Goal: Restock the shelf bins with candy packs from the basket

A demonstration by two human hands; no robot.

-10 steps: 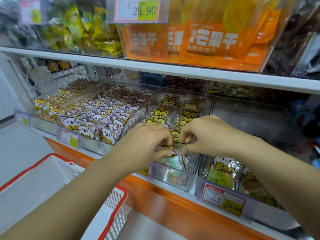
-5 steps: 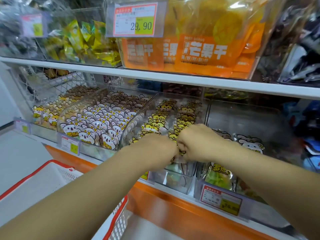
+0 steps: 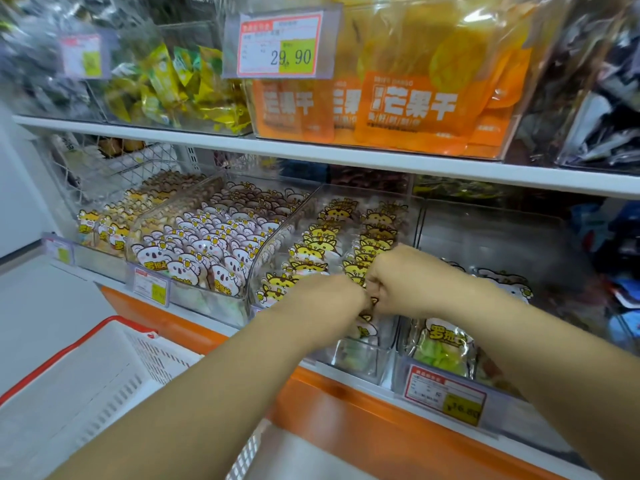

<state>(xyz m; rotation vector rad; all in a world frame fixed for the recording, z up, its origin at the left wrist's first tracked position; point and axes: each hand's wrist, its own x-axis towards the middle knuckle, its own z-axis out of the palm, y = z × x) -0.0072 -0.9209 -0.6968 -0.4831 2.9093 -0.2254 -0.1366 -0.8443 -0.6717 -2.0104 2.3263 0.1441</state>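
Both my hands meet at the front of a clear shelf bin (image 3: 408, 216) holding two rows of yellow tiger-face candy packs (image 3: 313, 249). My left hand (image 3: 325, 294) and my right hand (image 3: 403, 277) have their fingers curled on the frontmost candy pack (image 3: 363, 325) in the right row, and they hide most of it. The white basket (image 3: 104, 368) with a red rim sits at the lower left, below my left forearm; no packs show inside it.
A bin of white koala-face packs (image 3: 207, 251) stands left of the tiger bin, with another yellow-pack bin (image 3: 110, 226) further left. At the right a mostly bare bin (image 3: 491, 237) holds a few green-filled packs (image 3: 440, 348). Orange mango bags (image 3: 412, 112) fill the upper shelf.
Both hands have pushed a little further into the tiger bin and drawn closer together. The view has tilted up, showing more of the upper shelf.
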